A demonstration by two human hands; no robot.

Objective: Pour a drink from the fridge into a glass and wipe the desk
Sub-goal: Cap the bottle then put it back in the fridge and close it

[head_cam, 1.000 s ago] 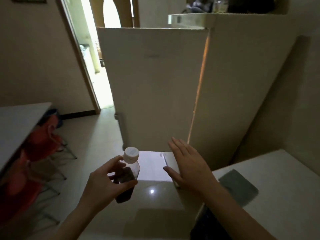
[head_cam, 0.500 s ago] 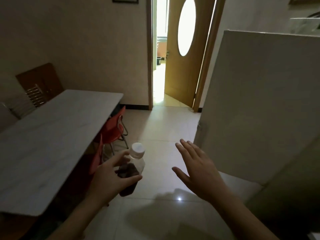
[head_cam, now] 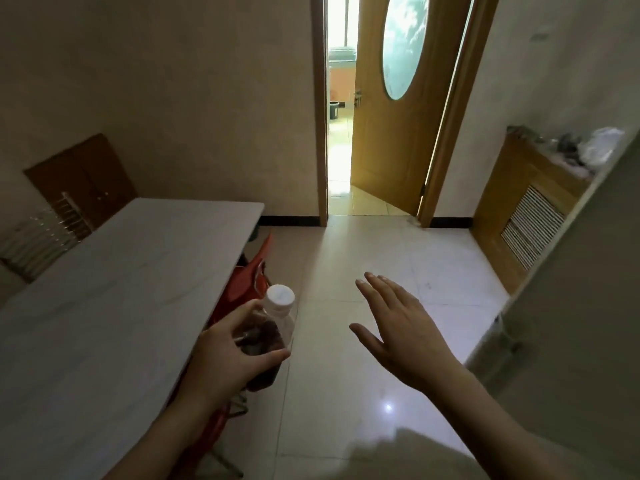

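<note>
Wood door [head_cam: 391,140] (ajar), red chair [head_cam: 249,278], wall vent [head_cam: 530,230]

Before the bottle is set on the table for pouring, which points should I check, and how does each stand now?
1. Grip: left hand wraps the clear plastic bottle of dark drink: ok.
2. White screw cap on: ok.
3. Right hand free, open: ok.
4. Long pale grey table has bare space: ok.
5. Glass in view: not ok.
6. Wiping cloth in view: not ok.
</note>
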